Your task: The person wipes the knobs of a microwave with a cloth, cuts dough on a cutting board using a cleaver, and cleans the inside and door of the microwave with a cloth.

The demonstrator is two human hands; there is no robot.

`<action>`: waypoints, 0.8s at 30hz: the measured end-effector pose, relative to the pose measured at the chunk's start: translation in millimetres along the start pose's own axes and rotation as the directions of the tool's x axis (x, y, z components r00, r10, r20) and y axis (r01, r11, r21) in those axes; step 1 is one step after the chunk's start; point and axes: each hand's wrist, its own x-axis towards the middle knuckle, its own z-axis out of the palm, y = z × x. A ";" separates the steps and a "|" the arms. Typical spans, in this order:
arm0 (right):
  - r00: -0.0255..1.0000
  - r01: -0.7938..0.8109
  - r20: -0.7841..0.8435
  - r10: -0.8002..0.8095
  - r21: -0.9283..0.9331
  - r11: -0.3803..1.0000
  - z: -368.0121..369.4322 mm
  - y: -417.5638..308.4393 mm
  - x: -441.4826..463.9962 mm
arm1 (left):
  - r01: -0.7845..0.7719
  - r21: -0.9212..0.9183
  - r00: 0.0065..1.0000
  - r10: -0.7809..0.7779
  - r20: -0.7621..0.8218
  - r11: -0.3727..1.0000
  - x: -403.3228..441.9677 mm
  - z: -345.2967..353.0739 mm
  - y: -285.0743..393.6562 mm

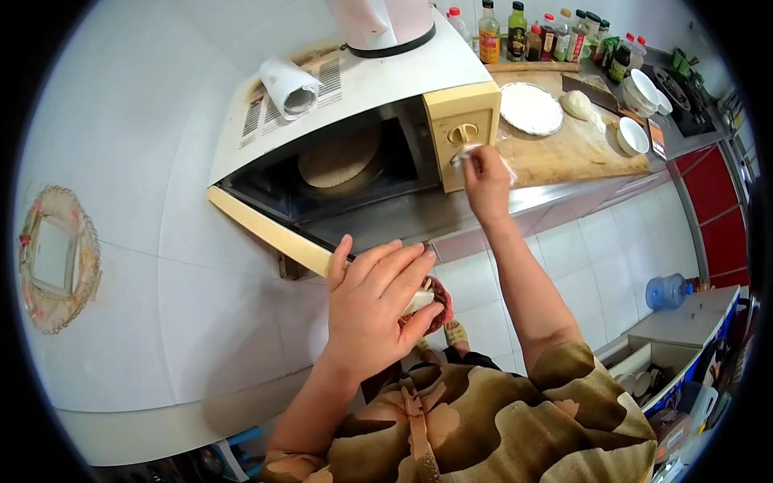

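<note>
A microwave oven [460,92] with a cream-coloured front stands before me with its door [270,233] swung open. Inside, a round plate [342,157] is visible. My right hand [487,179] pinches a crumpled white cloth [467,153] against the control panel, just below the knob [463,134]. Over the free edge of the door, my left hand [377,296] has its fingers stretched out and holds nothing. Whether its palm touches the door is hidden. Partly behind that hand, lower down, shows a red container [440,310] with pale things in it.
A rolled white paper [290,88] and a pink appliance [382,24] sit on the oven. To the right, a cutting board [547,157] bears a floury round plate [531,109], dough [576,105], a cleaver [590,91] and a white bowl [632,137]. Bottles [489,36] line the wall.
</note>
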 end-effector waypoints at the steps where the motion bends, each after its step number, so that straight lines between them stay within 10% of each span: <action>1: 0.997 0.064 0.034 -0.063 -0.034 0.997 -6.8 5.4 -8.7 | 0.000 -0.016 1.000 0.000 0.000 1.000 -0.3 2.7 3.1; 3: 0.993 -0.101 -0.042 0.111 0.200 0.975 25.0 2.6 -3.6 | -0.030 0.082 1.000 0.031 -0.005 0.996 3.3 -13.0 -14.2; 7: 0.959 0.222 -0.203 -0.198 0.098 0.970 -17.9 -30.6 31.9 | -0.040 0.012 0.999 0.040 -0.007 0.999 -6.2 -7.0 -4.0; 24: 0.942 0.332 -0.024 -0.336 -0.100 0.938 -21.7 -25.6 31.2 | -0.021 0.036 1.000 0.021 -0.012 0.999 -17.7 -9.3 -4.4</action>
